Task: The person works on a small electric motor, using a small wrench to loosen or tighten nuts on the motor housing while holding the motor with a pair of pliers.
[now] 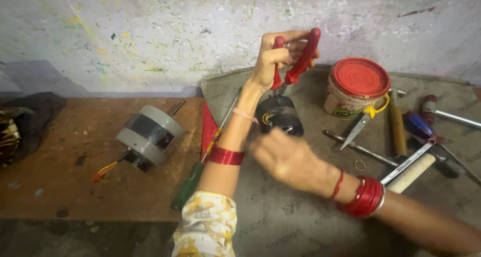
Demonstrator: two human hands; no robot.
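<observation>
My left hand (274, 59) is raised above the bench and grips red-handled pliers (300, 56), whose jaws point down onto a small black motor part (278, 115) with yellow wires showing. My right hand (288, 159) is blurred, just below and in front of that black part; I cannot tell whether it touches it. Red bangles sit on both wrists.
A grey and black motor (146, 135) with a shaft lies on the brown wood at left. A green-handled screwdriver (193, 179) lies by my left arm. At right are a red-lidded tub (356, 86), scissors (363, 121), hammers (406, 174) and other tools on grey sheeting (280, 222).
</observation>
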